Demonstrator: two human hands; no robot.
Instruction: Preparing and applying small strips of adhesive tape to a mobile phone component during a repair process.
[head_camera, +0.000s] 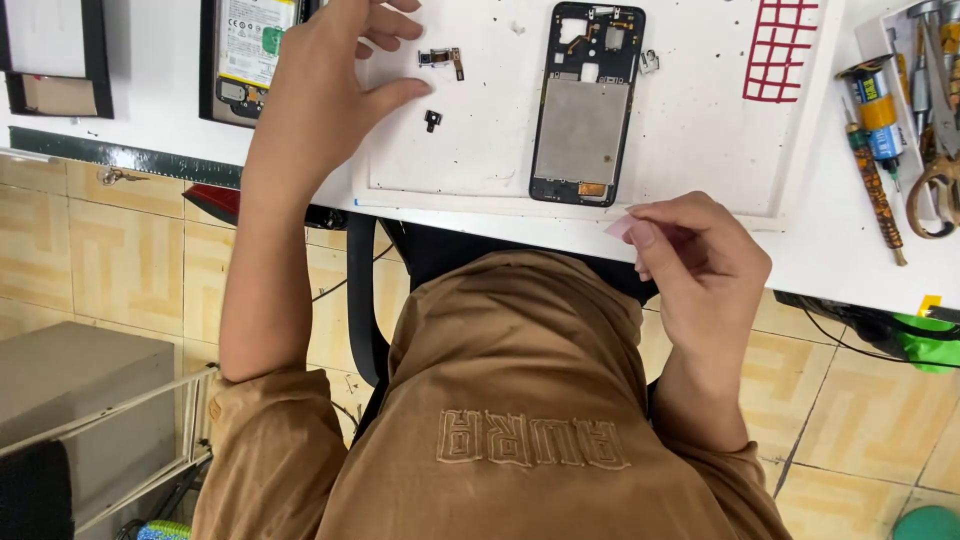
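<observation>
My left hand (325, 95) lies palm down on the white work mat (480, 165), fingers apart and holding nothing. Just right of its fingertips are a small camera module (441, 58) and a tiny black part (432, 120). Behind the hand lies an opened phone with its battery exposed (250, 45), partly hidden. A black phone middle frame with a grey metal plate (585, 105) rests on the mat further right. My right hand (700, 260) hovers at the table's near edge, thumb and fingers pinching a small pale pink tab (619, 227).
Screwdrivers (878, 130) and scissors (935, 185) lie on the white table at the right, with a red grid (780, 50) on the mat. A dark-framed panel (55, 60) is at far left. A black chair (362, 300), tiled floor and grey box (80, 385) sit below.
</observation>
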